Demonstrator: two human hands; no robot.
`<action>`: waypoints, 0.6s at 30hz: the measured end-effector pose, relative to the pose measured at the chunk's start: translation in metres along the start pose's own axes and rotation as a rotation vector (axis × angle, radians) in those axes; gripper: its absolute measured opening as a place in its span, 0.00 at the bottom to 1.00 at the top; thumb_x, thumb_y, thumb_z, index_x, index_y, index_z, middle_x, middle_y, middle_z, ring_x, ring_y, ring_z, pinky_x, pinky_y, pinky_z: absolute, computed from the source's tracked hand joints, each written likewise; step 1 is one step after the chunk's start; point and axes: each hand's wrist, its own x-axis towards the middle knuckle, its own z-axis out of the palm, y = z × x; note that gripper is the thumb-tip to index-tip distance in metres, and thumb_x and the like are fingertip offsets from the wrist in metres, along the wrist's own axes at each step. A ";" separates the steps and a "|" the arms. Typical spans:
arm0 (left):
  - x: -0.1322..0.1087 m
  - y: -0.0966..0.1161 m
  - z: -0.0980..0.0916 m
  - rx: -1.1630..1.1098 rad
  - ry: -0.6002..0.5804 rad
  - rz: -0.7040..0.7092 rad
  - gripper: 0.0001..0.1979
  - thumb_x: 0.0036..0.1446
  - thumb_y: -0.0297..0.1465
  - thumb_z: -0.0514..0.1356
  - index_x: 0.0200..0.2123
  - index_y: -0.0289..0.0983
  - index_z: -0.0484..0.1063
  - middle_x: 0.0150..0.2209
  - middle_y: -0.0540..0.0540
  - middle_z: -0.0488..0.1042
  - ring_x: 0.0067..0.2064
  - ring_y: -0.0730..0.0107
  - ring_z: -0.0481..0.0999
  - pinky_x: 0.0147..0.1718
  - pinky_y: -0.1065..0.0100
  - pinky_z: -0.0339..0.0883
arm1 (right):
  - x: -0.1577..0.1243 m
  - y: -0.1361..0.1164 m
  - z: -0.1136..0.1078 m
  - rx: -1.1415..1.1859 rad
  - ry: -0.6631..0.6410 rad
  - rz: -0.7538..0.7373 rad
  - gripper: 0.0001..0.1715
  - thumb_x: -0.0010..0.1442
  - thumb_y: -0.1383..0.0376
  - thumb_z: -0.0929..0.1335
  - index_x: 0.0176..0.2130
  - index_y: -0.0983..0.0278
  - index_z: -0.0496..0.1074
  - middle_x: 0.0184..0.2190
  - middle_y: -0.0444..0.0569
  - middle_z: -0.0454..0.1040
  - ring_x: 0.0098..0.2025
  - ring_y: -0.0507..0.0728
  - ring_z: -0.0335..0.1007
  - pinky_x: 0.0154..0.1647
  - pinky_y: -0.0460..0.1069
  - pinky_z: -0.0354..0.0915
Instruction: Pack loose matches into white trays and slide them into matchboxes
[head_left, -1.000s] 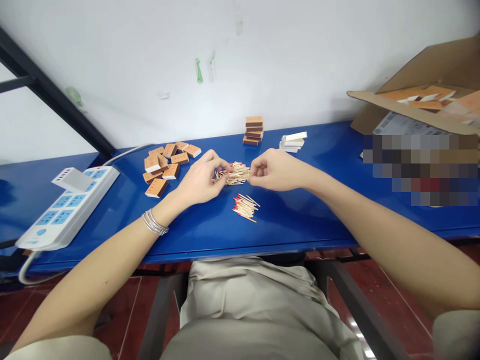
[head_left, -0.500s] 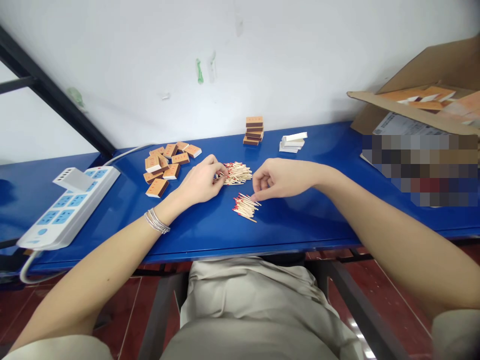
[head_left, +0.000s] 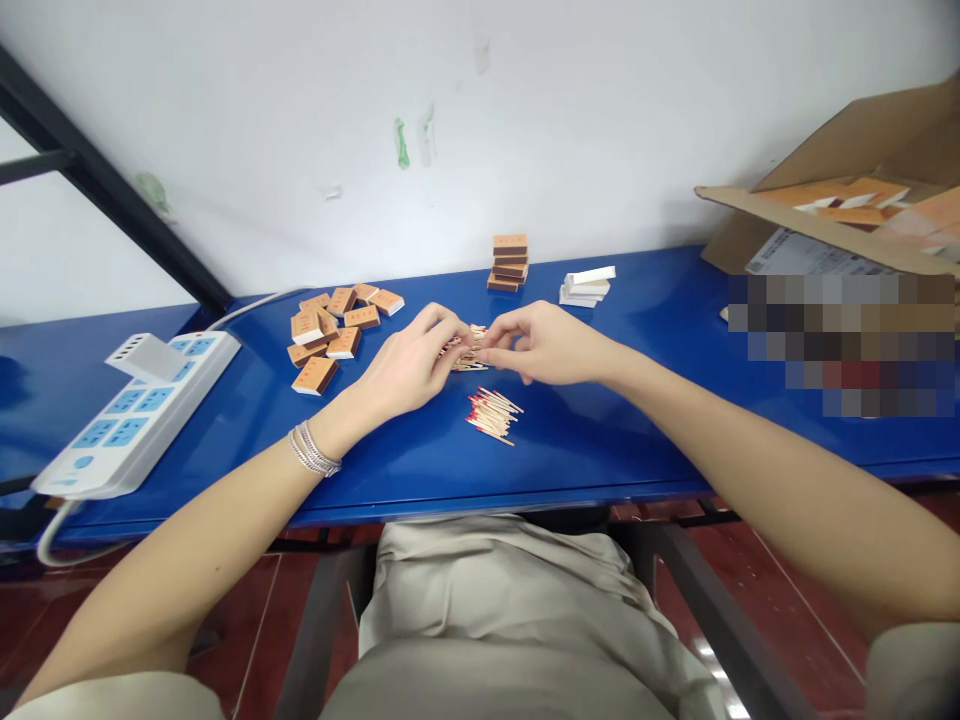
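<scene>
My left hand [head_left: 420,358] is bent over the far heap of matches [head_left: 470,366], its fingertips closed on some of them. From the right, my right hand [head_left: 546,343] meets it over the same heap, thumb and fingers drawn together in a pinch. What lies between the right fingertips is too small to make out. Both hands partly cover this heap. Nearer to me lies a smaller bunch of red-tipped matches [head_left: 493,415], roughly side by side on the blue table [head_left: 600,440], touched by neither hand.
Several orange-and-brown matchboxes [head_left: 345,343] lie loosely at the left. A matchbox stack [head_left: 510,264] and white matchbox trays [head_left: 585,287] stand by the wall. A white power strip [head_left: 142,415] is far left; an open cardboard box [head_left: 810,235] with more matchboxes is at right.
My right hand has moved from the near bunch up and left to the far heap. My left hand has shifted slightly right, so the fingertips of both hands now almost meet.
</scene>
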 end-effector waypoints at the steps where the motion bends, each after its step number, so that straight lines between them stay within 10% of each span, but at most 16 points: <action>1: 0.000 0.002 0.000 -0.005 -0.012 0.012 0.09 0.68 0.30 0.51 0.45 0.37 0.69 0.46 0.43 0.72 0.39 0.68 0.73 0.37 0.67 0.67 | 0.000 0.000 0.003 0.040 -0.002 0.004 0.18 0.58 0.53 0.69 0.36 0.66 0.77 0.29 0.47 0.77 0.19 0.47 0.66 0.24 0.45 0.62; 18: 0.002 -0.010 0.005 -0.037 0.019 -0.078 0.10 0.62 0.31 0.58 0.46 0.37 0.73 0.42 0.46 0.71 0.32 0.73 0.71 0.35 0.68 0.67 | -0.010 -0.009 -0.022 -0.148 -0.220 0.089 0.07 0.53 0.62 0.70 0.27 0.64 0.75 0.21 0.44 0.75 0.22 0.50 0.69 0.24 0.46 0.62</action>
